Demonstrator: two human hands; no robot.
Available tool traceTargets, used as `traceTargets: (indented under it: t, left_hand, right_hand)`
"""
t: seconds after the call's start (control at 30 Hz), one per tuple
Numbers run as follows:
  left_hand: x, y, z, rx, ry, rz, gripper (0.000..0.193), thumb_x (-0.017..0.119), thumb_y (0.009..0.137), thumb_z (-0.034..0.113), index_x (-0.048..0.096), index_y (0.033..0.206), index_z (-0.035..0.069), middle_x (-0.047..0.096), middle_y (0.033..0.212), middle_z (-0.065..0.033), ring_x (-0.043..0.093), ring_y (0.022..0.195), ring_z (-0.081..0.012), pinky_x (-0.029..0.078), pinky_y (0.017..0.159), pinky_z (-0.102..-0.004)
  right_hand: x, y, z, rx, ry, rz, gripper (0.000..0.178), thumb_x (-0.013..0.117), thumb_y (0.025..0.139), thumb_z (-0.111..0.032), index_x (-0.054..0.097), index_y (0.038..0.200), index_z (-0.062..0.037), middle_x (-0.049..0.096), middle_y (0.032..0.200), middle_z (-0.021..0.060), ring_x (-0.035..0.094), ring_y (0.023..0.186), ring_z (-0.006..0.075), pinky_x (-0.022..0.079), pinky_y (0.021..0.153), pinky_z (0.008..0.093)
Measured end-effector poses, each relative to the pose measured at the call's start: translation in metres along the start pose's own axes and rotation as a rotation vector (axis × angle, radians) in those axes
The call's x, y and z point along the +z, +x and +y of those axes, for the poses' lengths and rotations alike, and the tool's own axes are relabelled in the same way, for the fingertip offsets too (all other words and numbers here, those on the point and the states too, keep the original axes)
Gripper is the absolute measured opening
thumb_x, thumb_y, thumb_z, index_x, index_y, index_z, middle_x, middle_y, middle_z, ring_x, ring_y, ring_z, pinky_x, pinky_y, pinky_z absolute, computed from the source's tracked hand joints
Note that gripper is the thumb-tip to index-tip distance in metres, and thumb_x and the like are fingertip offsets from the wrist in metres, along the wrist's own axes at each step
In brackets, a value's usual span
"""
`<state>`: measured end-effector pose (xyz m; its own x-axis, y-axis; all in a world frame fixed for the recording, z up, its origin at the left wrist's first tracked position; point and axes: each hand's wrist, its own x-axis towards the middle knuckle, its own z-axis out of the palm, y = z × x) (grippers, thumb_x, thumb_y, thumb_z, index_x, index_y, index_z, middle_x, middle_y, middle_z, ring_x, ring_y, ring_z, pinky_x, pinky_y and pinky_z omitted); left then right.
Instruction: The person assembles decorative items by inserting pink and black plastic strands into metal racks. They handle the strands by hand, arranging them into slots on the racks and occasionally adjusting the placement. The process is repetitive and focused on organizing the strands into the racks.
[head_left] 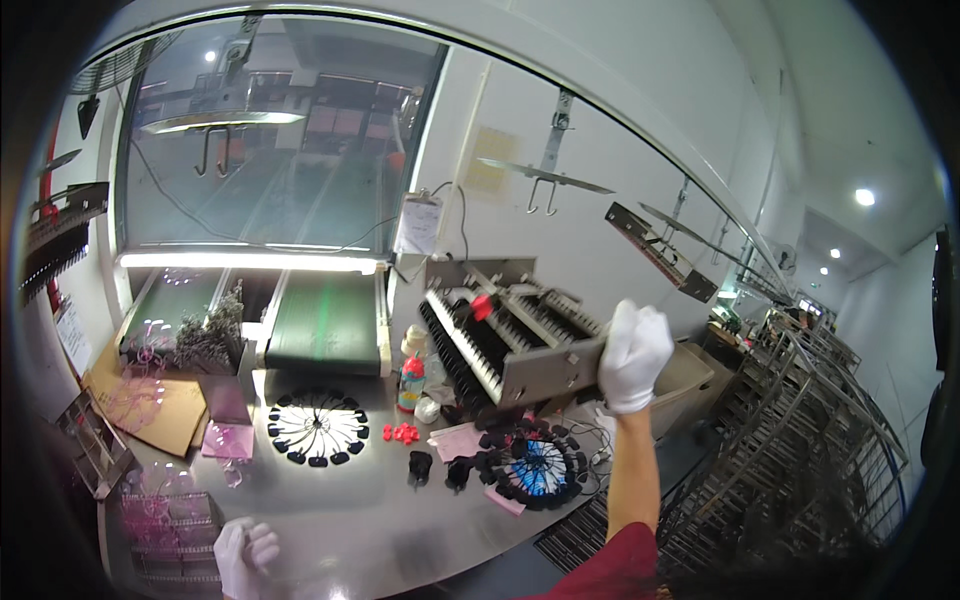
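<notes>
My right hand (636, 358), in a white glove, is raised at the right and closed on the end plate of a metal rack (552, 372). The rack is tilted above the table and lined with rows of black pieces; a red piece (482, 307) shows on it. What the far end of the rack rests on or hangs from, I cannot tell. At the lower left, my left hand (245, 558), also gloved in white, has its fingers curled over the table, with nothing visible in them. It is nearest to a wire rack with clear pinkish pieces (170, 525).
On the steel table (340, 520) lie two rings of black pieces (318, 428), small red parts (401, 433) and a bottle with a red top (411, 384). Conveyor belts (328, 320) stand behind. Hooks (541, 195) hang from an overhead rail. Stacked metal racks (760, 430) fill the right side.
</notes>
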<state>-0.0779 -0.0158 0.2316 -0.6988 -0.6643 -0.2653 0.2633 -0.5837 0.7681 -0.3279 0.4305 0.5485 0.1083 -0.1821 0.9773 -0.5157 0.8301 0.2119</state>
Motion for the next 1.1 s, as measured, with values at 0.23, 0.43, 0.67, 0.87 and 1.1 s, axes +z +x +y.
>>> traceTargets:
  t: [0.23, 0.43, 0.67, 0.87, 1.1]
  left_hand:
    - [-0.065, 0.075, -0.080, -0.148, 0.078, -0.160, 0.033, 0.060, 0.108, 0.025, 0.063, 0.126, -0.002, 0.072, 0.122, -0.0263, 0.074, 0.110, -0.0414, 0.065, 0.090, -0.0535]
    - [0.006, 0.077, -0.130, -0.179, 0.005, -0.263, 0.030, 0.059, 0.109, 0.022, 0.065, 0.126, -0.003, 0.073, 0.119, -0.0244, 0.074, 0.107, -0.0389, 0.065, 0.089, -0.0489]
    - [-0.077, 0.022, -0.139, -0.208, 0.024, 0.067, 0.023, 0.061, 0.107, 0.020, 0.068, 0.117, 0.000, 0.075, 0.106, -0.0186, 0.075, 0.092, -0.0307, 0.061, 0.073, -0.0390]
    - [-0.155, 0.019, -0.125, -0.119, -0.119, 0.277, 0.018, 0.058, 0.107, 0.018, 0.068, 0.108, 0.003, 0.072, 0.090, -0.0140, 0.070, 0.074, -0.0263, 0.059, 0.062, -0.0372]
    - [-0.175, -0.005, -0.045, 0.137, 0.006, 0.132, 0.016, 0.059, 0.108, 0.012, 0.069, 0.108, 0.001, 0.071, 0.089, -0.0054, 0.069, 0.075, -0.0167, 0.056, 0.069, -0.0288]
  right_hand:
    - [0.062, 0.068, 0.059, -0.170, -0.044, 0.221, 0.022, 0.062, 0.098, -0.008, 0.065, 0.076, -0.0050, 0.057, 0.063, 0.0106, 0.054, 0.060, 0.0318, 0.040, 0.061, 0.0460]
    - [0.216, 0.059, 0.083, -0.014, 0.016, 0.405, 0.035, 0.063, 0.101, -0.014, 0.056, 0.067, -0.0095, 0.055, 0.062, 0.0139, 0.054, 0.060, 0.0377, 0.041, 0.060, 0.0507]
    - [0.178, -0.012, 0.081, 0.079, 0.115, 0.357, 0.038, 0.047, 0.106, -0.019, 0.055, 0.071, -0.0080, 0.057, 0.072, 0.0106, 0.056, 0.067, 0.0335, 0.044, 0.065, 0.0485]
    - [0.154, -0.022, 0.081, 0.175, 0.154, 0.430, 0.039, 0.047, 0.107, -0.024, 0.065, 0.079, -0.0041, 0.061, 0.077, 0.0082, 0.060, 0.073, 0.0254, 0.049, 0.070, 0.0415]
    - [0.113, -0.099, -0.069, 0.412, -0.137, 0.539, 0.057, 0.075, 0.096, -0.050, 0.070, 0.122, 0.0013, 0.071, 0.116, 0.0189, 0.069, 0.103, 0.0399, 0.057, 0.091, 0.0514]
